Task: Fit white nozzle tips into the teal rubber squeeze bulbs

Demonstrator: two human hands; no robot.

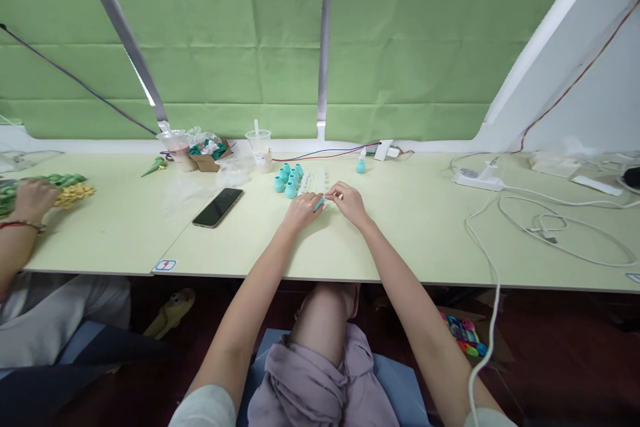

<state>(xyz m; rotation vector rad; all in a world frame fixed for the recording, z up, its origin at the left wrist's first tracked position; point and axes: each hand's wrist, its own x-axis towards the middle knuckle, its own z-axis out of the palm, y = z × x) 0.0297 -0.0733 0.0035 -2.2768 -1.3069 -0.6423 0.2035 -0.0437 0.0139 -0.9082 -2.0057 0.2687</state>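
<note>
My left hand (301, 209) is closed around a small teal bulb-shaped bottle (319, 203), whose body is partly covered by the fingers. Close beside it, the fingertips of my right hand (349, 201) are pinched together at the bottle's end, where a tiny pale bit shows, too small to name. Several more teal bottles (291, 189) stand in a cluster just beyond my left hand. Small translucent white pieces (314, 181) lie in rows beyond both hands. Farther back, a teal bottle with a white top (361, 164) stands upright by itself.
A phone (219, 207) lies to the left. Behind it are plastic cups (259, 149) and a small cardboard box (207, 159). A power strip (479, 178) and a loose white cable (560, 243) occupy the right. At far left, another person's hand (37, 199) rests on green and yellow pieces.
</note>
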